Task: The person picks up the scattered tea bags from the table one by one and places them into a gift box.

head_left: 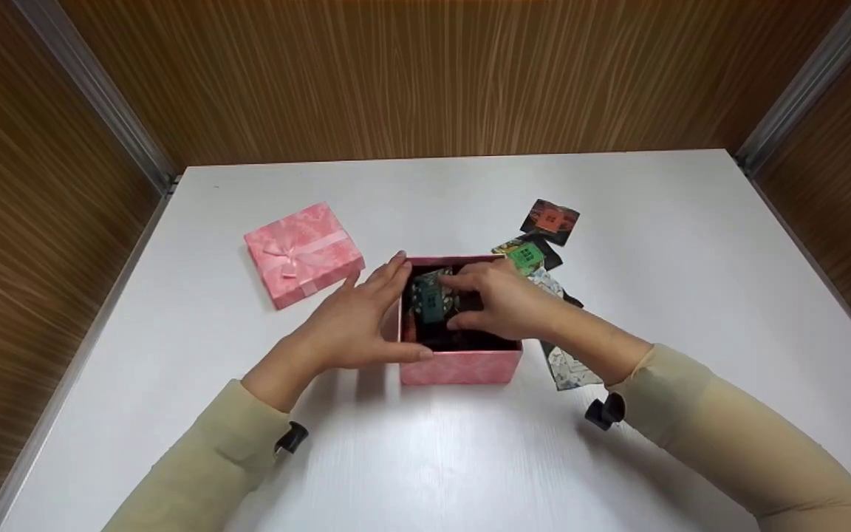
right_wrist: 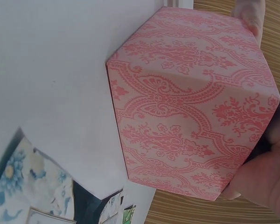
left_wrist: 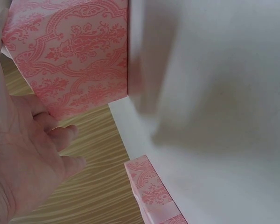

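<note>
An uncovered pink patterned box (head_left: pixel 460 368) stands on the white table, dark inside. My left hand (head_left: pixel 355 325) touches its left side, fingers stretched toward the back corner and thumb lying along the front rim. From the left wrist view, the hand (left_wrist: pixel 30 154) is beside the box's wall (left_wrist: pixel 79 46), the lower fingers loose. Reaching in from the right, my right hand (head_left: pixel 507 299) holds a dark floral packet with a teal label (head_left: pixel 433 301) between thumb and index finger. In the right wrist view, the box wall (right_wrist: pixel 177 126) hides those fingertips.
The pink lid with a ribbon bow (head_left: pixel 303 255) lies left of the box. To the right are several packets: a red-labelled one (head_left: pixel 551 220), a green-labelled one (head_left: pixel 526 255) and a pale floral one (head_left: pixel 569 369). Wood-grain panels (head_left: pixel 425 81) surround the table.
</note>
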The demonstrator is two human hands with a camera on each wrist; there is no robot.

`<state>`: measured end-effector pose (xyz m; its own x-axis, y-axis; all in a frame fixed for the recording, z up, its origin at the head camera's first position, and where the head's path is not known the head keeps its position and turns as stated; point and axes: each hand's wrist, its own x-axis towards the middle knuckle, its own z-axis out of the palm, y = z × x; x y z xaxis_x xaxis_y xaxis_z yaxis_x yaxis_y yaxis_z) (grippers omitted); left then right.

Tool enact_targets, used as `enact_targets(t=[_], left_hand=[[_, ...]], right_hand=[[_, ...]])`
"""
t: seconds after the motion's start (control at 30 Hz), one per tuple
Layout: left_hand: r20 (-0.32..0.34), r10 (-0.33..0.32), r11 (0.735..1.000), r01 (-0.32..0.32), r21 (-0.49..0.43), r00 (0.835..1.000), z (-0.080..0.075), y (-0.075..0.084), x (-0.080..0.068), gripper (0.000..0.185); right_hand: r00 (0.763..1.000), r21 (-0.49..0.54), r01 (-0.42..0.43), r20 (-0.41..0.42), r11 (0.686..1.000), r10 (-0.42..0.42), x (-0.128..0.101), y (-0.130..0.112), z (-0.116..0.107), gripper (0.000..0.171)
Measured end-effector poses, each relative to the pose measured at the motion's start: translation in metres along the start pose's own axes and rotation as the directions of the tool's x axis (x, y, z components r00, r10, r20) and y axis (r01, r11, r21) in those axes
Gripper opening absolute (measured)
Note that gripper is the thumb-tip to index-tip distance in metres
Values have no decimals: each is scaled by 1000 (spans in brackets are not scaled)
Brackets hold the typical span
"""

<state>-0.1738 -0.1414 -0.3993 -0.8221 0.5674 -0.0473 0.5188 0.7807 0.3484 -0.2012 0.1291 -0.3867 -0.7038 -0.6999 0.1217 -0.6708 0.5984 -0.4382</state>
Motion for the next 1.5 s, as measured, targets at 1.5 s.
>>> enact_targets(t=[1.5], left_hand=[[-16,-7,1000,7,-7,1000,2,0,0,134]], right_hand=[[1000,-95,8,17,995,-6,1,0,-2,60]])
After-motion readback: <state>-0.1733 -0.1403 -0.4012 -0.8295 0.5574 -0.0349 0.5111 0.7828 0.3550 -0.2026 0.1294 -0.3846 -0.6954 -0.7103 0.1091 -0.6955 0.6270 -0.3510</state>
